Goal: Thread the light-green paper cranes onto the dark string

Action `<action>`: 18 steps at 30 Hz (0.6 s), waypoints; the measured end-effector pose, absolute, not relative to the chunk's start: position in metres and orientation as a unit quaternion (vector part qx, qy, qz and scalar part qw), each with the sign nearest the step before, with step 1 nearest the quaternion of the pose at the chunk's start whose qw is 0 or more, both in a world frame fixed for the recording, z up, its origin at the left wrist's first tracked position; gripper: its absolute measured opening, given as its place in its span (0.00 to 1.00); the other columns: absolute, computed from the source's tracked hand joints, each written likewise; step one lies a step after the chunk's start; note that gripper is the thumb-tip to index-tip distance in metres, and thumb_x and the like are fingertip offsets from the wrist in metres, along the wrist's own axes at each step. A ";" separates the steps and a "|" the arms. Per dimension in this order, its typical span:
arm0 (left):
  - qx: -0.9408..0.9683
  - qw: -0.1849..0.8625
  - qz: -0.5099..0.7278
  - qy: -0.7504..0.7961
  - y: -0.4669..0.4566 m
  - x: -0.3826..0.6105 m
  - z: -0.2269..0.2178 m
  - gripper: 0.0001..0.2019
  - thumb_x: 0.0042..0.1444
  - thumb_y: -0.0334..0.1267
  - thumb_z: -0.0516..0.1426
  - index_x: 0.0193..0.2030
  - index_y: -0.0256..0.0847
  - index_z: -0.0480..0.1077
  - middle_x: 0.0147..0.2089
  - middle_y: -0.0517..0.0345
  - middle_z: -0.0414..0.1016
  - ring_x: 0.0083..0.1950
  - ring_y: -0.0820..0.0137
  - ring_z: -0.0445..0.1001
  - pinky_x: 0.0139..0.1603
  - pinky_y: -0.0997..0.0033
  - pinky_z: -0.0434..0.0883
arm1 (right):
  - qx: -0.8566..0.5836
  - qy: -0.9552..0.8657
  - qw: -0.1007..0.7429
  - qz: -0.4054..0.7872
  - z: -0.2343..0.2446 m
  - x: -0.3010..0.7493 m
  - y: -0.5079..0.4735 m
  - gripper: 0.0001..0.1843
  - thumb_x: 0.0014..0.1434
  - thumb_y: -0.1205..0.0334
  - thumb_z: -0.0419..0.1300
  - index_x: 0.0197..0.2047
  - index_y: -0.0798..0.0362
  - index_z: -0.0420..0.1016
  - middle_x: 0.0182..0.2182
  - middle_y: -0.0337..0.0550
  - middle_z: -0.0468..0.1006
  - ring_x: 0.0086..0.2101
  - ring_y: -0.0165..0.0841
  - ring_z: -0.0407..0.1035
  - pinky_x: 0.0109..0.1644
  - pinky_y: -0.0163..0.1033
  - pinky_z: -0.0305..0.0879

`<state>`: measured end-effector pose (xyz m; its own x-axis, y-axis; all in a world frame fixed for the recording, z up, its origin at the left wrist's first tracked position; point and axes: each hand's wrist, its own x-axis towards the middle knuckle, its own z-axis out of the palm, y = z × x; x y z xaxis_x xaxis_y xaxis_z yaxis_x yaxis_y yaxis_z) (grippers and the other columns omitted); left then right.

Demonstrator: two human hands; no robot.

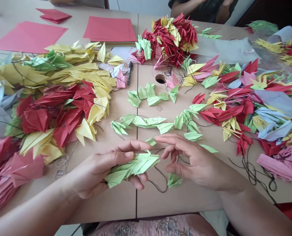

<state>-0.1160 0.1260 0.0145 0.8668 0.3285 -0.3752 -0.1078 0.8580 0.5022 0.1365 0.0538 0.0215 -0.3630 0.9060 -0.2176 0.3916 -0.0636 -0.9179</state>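
Note:
Low over the front of the table, my left hand (94, 167) grips a bundle of light green folded paper cranes (133, 167), thumb on top and fingers beneath. My right hand (190, 160) is just to the right, fingers apart and curved, with nothing in its grasp. A dark cord (164, 190) loops down below the bundle. One green folded piece (174, 180) lies under my right hand. Beyond both hands, more green paper cranes (148, 122) lie in a curved row, and a smaller group of green cranes (150, 95) sits farther back.
Red and yellow strung cranes (59, 111) heap at left, mixed colours (254, 101) at right, and a tall red pile (172, 39) at the back. A stack of square paper (110, 29), a pen (129, 72) and a table hole (160, 78) are beyond. Another person (202, 9) sits opposite.

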 end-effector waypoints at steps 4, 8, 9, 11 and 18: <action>0.304 0.927 0.076 0.205 0.123 -0.118 0.016 0.11 0.61 0.38 0.62 0.50 0.44 0.77 0.40 0.57 0.77 0.38 0.72 0.79 0.41 0.76 0.77 | -0.436 -0.633 0.213 0.603 0.022 0.126 0.054 0.24 0.65 0.62 0.62 0.64 0.49 0.66 0.40 0.40 0.78 0.38 0.29 0.74 0.41 0.33 0.73; 0.411 0.888 0.005 0.206 0.126 -0.124 0.020 0.08 0.61 0.36 0.62 0.47 0.47 0.77 0.40 0.61 0.75 0.37 0.77 0.74 0.42 0.82 0.72 | -0.404 -0.696 0.181 0.565 0.028 0.133 0.059 0.05 0.66 0.66 0.61 0.43 0.55 0.79 0.32 0.39 0.78 0.32 0.27 0.72 0.37 0.31 0.69; 0.435 0.875 -0.001 0.212 0.128 -0.126 0.021 0.08 0.62 0.36 0.61 0.47 0.48 0.78 0.40 0.61 0.75 0.38 0.77 0.74 0.42 0.82 0.72 | -0.405 -0.701 0.183 0.558 0.030 0.137 0.059 0.06 0.66 0.65 0.60 0.41 0.55 0.79 0.31 0.39 0.78 0.31 0.27 0.72 0.36 0.30 0.68; 0.484 0.844 0.007 0.232 0.134 -0.131 0.022 0.07 0.63 0.37 0.60 0.46 0.49 0.78 0.39 0.62 0.76 0.38 0.76 0.72 0.42 0.83 0.70 | -0.400 -0.698 0.192 0.562 0.034 0.149 0.060 0.07 0.67 0.65 0.59 0.40 0.55 0.79 0.32 0.40 0.79 0.31 0.26 0.72 0.35 0.31 0.68; 0.569 0.748 0.101 0.327 0.126 -0.136 0.030 0.07 0.60 0.40 0.61 0.44 0.56 0.78 0.39 0.65 0.77 0.41 0.70 0.73 0.41 0.80 0.71 | -0.378 -0.574 0.343 0.641 0.042 0.148 0.051 0.21 0.62 0.69 0.64 0.58 0.49 0.71 0.46 0.42 0.79 0.34 0.25 0.74 0.39 0.31 0.73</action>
